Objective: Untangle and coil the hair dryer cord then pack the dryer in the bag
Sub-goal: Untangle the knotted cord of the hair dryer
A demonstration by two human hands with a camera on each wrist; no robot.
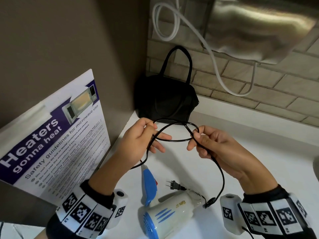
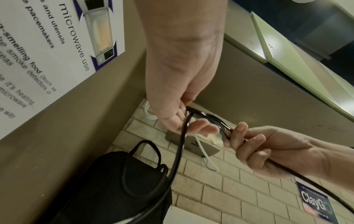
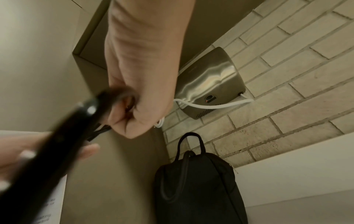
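Note:
A white and blue hair dryer (image 1: 165,209) lies on the white counter (image 1: 250,152) near the front, its plug (image 1: 173,185) beside it. Its black cord (image 1: 174,139) is held up in a loop above the counter. My left hand (image 1: 141,140) pinches the loop's left end between thumb and forefinger, the other fingers spread. My right hand (image 1: 210,144) grips the right end where the cord crosses; from there the cord (image 1: 221,171) hangs down to the dryer. The black bag (image 1: 165,99) stands shut in the back corner. From the left wrist, both the left hand (image 2: 178,118) and the right hand (image 2: 254,148) hold the cord (image 2: 182,145).
A microwave safety poster (image 1: 51,135) leans at the left on a brown wall (image 1: 69,40). A steel hand dryer (image 1: 259,30) with a white cable (image 1: 174,21) hangs on the brick wall (image 1: 259,94) above the bag. A sink edge (image 1: 316,168) shows at far right.

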